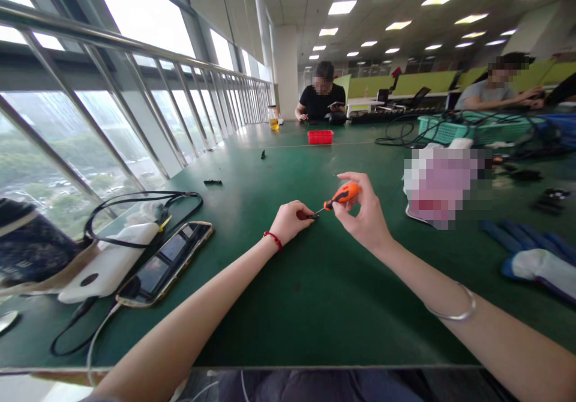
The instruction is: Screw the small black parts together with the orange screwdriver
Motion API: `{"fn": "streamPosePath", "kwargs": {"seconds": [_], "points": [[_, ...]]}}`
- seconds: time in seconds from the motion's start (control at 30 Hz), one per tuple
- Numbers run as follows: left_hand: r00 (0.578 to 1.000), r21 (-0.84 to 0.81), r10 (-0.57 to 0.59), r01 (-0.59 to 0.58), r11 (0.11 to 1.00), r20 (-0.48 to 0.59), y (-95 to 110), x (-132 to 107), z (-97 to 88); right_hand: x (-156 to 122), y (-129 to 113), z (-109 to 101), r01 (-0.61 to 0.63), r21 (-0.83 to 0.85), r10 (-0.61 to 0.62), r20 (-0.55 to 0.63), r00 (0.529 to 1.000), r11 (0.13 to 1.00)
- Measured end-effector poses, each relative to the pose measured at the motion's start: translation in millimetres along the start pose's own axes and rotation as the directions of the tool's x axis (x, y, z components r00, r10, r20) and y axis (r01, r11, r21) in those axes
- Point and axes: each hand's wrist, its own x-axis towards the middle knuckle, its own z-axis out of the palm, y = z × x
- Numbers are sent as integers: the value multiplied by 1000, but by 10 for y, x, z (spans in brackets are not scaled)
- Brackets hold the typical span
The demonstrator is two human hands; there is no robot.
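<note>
Screwdriver (335, 200) looks light, stiff, best held by its handle (347, 192). Right hand (368, 221) grips there; left hand (290, 219) pinches a part (314, 216).

A gold-edged smartphone (165, 265) lies beside a flat white device (110, 258) on the smooth green table (324, 312). Farther back sits a small rectangular red plastic basket (320, 139).
</note>
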Motion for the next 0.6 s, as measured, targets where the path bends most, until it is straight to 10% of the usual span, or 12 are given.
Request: {"fn": "streamPosePath", "kwargs": {"seconds": [0.6], "points": [[1000, -34, -10, 10, 999, 11, -10, 8, -4, -21, -46, 3, -41, -63, 43, 34, 998, 997]]}}
